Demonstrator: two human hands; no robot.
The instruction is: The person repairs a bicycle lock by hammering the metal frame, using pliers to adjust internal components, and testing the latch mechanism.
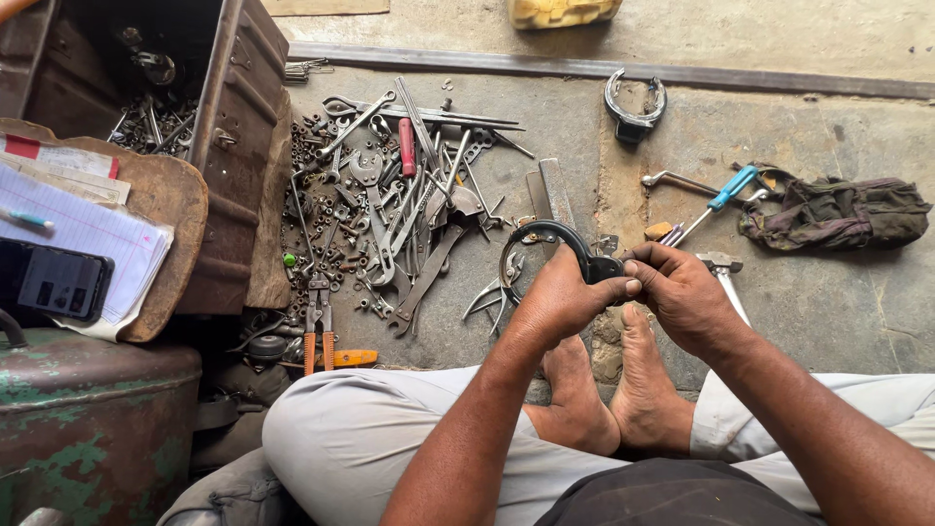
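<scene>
Two bare feet (609,390), two hands, left hand (565,297), right hand (682,292), one black ring clamp (545,244)

Dark matt metal ring clamp (545,244) in my fingers, dull greasy steel spanners (390,209), rusty metal toolbox (239,156), rough stained concrete floor (828,302), crumpled grimy cloth rag (838,212), glossy blue plastic screwdriver handle (732,187).

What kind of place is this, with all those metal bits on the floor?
Probably a small repair workshop, worked right on the concrete floor. A heap of spanners, bolts and nuts lies spread out beside an old metal toolbox, and both hands hold a black metal ring clamp.
</scene>
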